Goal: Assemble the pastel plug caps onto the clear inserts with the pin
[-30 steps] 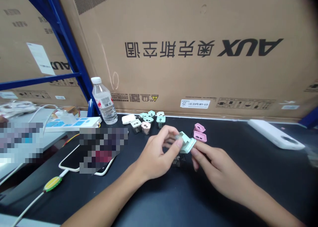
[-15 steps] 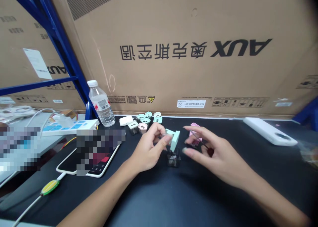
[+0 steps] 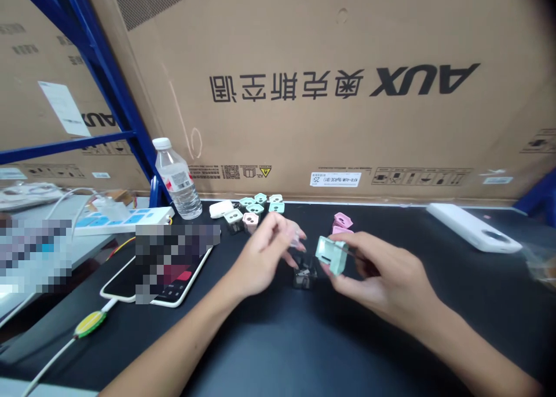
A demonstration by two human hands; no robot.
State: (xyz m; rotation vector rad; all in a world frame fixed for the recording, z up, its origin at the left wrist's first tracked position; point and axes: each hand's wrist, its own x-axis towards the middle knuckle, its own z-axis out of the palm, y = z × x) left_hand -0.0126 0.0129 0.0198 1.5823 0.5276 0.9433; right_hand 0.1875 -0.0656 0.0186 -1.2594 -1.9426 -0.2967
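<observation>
The right hand (image 3: 384,275) is clamped between thumb and fingers on a mint-green piece (image 3: 332,254), held just to the right of the small dark translucent box (image 3: 303,281) on the desk (image 3: 278,345). The left hand (image 3: 264,257) hovers at the box's left with its fingers bent, and I cannot tell whether they pinch anything. Beyond the box stand pink pieces (image 3: 343,220) to the right, and the clear water bottle (image 3: 179,182) well to the left.

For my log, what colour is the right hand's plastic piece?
Angular plastic piece: mint green, head view.
</observation>
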